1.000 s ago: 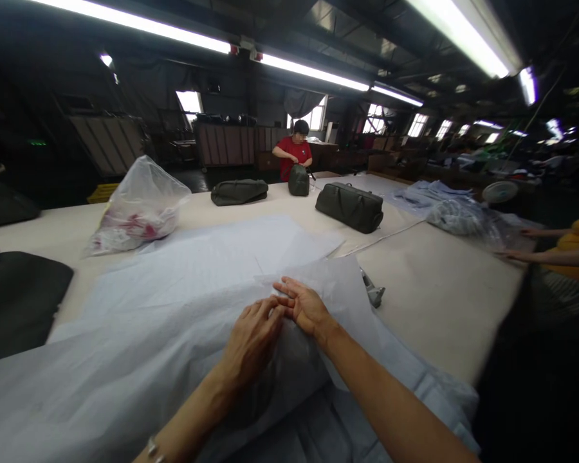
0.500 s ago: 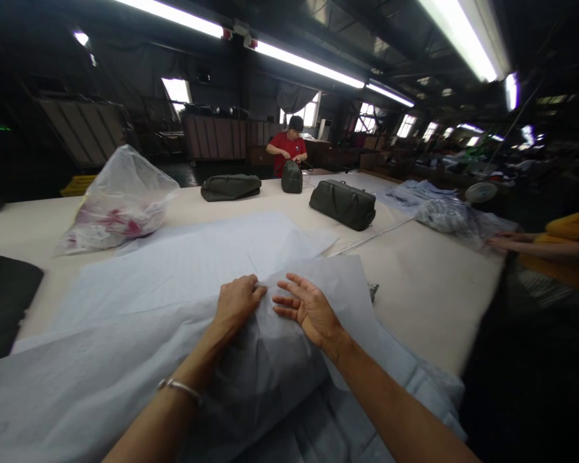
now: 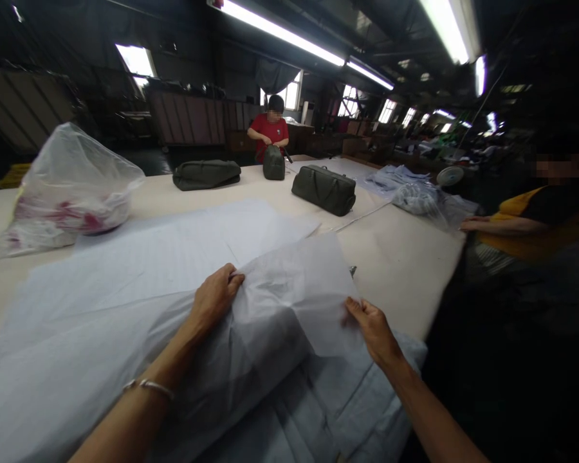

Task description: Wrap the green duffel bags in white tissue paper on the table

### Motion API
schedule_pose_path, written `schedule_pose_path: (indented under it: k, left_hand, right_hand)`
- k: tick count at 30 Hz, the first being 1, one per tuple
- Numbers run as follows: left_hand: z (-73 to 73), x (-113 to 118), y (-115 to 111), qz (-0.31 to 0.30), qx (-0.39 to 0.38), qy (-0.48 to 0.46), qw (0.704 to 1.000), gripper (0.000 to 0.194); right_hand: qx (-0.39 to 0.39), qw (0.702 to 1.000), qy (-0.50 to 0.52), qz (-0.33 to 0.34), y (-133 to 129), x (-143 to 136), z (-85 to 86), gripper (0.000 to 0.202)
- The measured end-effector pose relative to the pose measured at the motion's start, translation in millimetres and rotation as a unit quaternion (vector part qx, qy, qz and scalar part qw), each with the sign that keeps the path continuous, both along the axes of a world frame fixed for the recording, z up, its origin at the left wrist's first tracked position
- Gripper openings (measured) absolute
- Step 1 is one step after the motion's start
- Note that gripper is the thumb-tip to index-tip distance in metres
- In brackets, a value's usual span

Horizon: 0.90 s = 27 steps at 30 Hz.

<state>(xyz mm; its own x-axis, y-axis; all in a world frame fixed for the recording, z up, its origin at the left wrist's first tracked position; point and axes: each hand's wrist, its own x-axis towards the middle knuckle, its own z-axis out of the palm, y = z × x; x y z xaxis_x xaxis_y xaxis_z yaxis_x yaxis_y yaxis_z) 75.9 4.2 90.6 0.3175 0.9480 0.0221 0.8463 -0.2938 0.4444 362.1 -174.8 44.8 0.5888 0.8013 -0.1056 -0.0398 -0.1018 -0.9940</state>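
– Left grip (image 3: 216,294), head view?
– Closed, thumb and fingers bunching the sheet (image 3: 289,283) at its far edge. Little or no gap.
– Right grip (image 3: 375,331)?
– Closed too, thumb and fingers on the sheet's right edge. Fingers behind it are a bit blurred.
– Where's the sheet?
– Over the near side of the surface (image 3: 390,257), spread between the two grips, partly covering the blue-grey cloth (image 3: 328,399). Something dark shows through; can't tell what.
– Around it?
– Flat paper (image 3: 174,247) just beyond, clear bag (image 3: 77,186) farther left, dark bag (image 3: 324,190) farther back, well apart from both grips. Small metal thing (image 3: 352,271) by the sheet's right edge; too little shows to name it.
– What could go wrong?
– Tear, I'd say. Sheet looks thin; a hard sideways pull between the grips could split it, likeliest at the creases by the left one.
– Else?
– Right grip could slip, since it seems to have only the edge. Sheet could snag on the metal thing if dragged across it. Flat paper could shift if the left forearm or sheet drags it. Cloth could crease if pressed.
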Motion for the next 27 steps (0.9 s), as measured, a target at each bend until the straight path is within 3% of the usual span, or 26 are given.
schedule_pose_path:
  k: [2,5,9,11,13,15,17,20,22,25,27]
  left_hand:
    - [0.5,-0.3,0.0,-0.001,-0.007,-0.014,1.000,0.023]
    - [-0.3,-1.2,0.8,0.002,-0.023,-0.049,0.999,0.025]
    - [-1.7,-3.0,4.3,0.010,-0.044,-0.090,0.995,0.026]
    - [-0.8,-3.9,8.3,0.004,-0.053,-0.098,0.994,0.026]
    - [1.1,-4.6,14.1,-0.007,-0.065,-0.106,0.992,0.026]
    - [3.3,-4.8,20.8,-0.019,-0.076,-0.111,0.991,0.027]
    - [4.3,-4.4,27.1,-0.030,-0.086,-0.111,0.990,0.027]
    - [1.2,-2.8,34.2,-0.047,-0.098,-0.106,0.988,0.027]
    - [-2.9,-1.8,37.7,-0.056,-0.101,-0.103,0.988,0.027]
    - [-4.0,-1.3,39.2,-0.047,-0.092,-0.092,0.990,0.025]
    - [3.7,-1.7,32.7,-0.022,-0.062,-0.085,0.994,0.019]
  right_hand:
    - [0.027,0.996,-0.077,-0.024,8.7,3.4,4.2,0.046]
    - [0.000,0.980,-0.196,-0.036,24.5,15.8,-0.9,0.045]
    - [-0.041,0.967,-0.240,-0.077,34.3,30.0,-13.6,0.036]
    - [0.005,0.957,-0.265,-0.116,33.4,27.3,-3.8,0.035]
    - [0.110,0.929,-0.333,-0.115,33.1,14.0,19.3,0.033]
    - [0.218,0.878,-0.425,-0.020,38.8,-9.5,47.1,0.027]
    - [0.284,0.805,-0.504,0.130,54.0,-38.8,68.7,0.029]
    - [0.301,0.715,-0.557,0.298,91.5,-79.0,75.6,0.033]
    - [0.259,0.692,-0.571,0.358,116.8,-96.2,65.7,0.037]
    - [0.143,0.692,-0.574,0.413,139.8,-106.6,46.1,0.048]
    - [0.087,0.697,-0.567,0.430,143.6,-107.1,38.3,0.052]
